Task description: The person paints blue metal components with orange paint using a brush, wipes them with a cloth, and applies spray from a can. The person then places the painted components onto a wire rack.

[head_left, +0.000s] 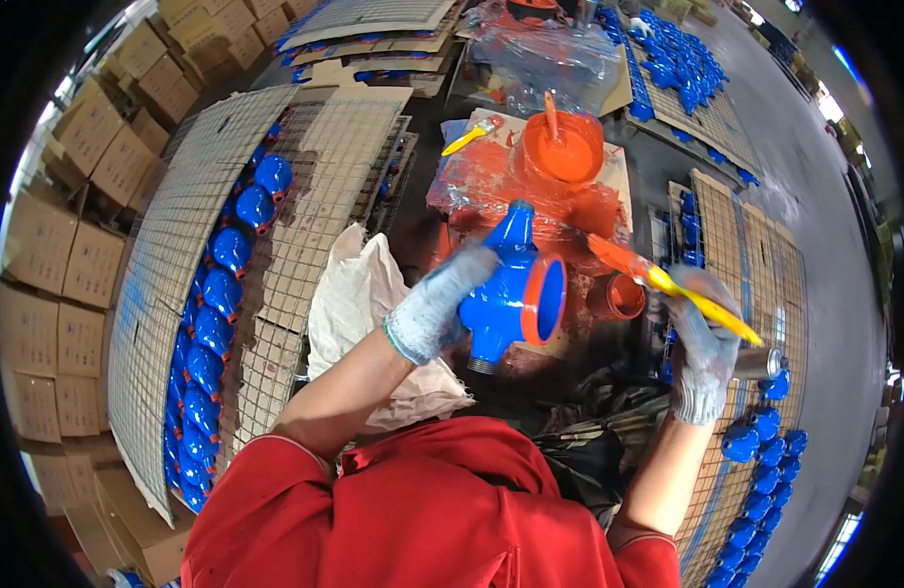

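Note:
A gloved hand, my left hand (440, 302), grips a glossy blue metal pipe fitting (506, 299) by its side. The fitting has threaded ends at top and bottom, and its round opening, rimmed in orange, faces right. My right hand (702, 333), also gloved, is closed around the yellow handle of a paintbrush (682, 292). Orange paint coats the bristles, which point left toward the fitting and are apart from it. Beyond the fitting stands a bucket of orange paint (562, 152) with a stick-like tool in it. A small orange-smeared can (617, 296) sits under the brush.
A second yellow-handled brush (469, 137) lies on the paint-covered bench (472, 181). Wire racks on the left hold rows of blue fittings (223, 292); more blue fittings (756, 480) rest on the right rack. Stacked cartons (40, 294) line the far left. White cloth (359, 304) hangs by my left arm.

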Action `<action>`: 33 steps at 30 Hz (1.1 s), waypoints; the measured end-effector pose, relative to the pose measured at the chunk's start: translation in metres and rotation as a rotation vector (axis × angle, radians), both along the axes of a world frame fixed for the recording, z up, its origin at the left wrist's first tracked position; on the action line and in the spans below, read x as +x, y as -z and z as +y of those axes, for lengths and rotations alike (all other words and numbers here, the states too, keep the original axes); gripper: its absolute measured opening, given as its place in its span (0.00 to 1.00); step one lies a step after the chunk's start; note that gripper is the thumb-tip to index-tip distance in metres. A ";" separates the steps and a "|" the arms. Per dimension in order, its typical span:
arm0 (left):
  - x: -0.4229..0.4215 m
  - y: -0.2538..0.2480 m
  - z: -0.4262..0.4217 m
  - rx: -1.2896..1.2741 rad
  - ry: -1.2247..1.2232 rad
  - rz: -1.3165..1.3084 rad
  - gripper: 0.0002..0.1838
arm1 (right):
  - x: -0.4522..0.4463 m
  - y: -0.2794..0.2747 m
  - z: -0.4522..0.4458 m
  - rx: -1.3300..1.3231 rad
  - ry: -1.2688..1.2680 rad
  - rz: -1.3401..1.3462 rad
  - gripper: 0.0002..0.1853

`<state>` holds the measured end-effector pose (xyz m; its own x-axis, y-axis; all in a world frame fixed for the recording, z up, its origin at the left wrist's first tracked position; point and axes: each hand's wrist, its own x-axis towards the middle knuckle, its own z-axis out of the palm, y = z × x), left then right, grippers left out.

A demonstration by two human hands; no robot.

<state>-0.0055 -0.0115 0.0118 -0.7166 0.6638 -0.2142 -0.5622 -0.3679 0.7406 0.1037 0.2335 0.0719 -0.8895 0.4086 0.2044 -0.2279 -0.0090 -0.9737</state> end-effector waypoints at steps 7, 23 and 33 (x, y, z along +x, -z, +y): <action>0.011 -0.021 0.002 -0.841 0.033 1.301 0.41 | -0.034 0.002 -0.014 0.304 0.096 -0.225 0.12; 0.001 0.001 -0.003 -0.567 0.177 0.786 0.38 | -0.018 -0.002 -0.042 0.382 0.042 -0.157 0.07; 0.001 0.000 -0.005 0.368 -0.042 -0.738 0.28 | -0.011 0.061 0.003 0.190 0.063 -0.008 0.10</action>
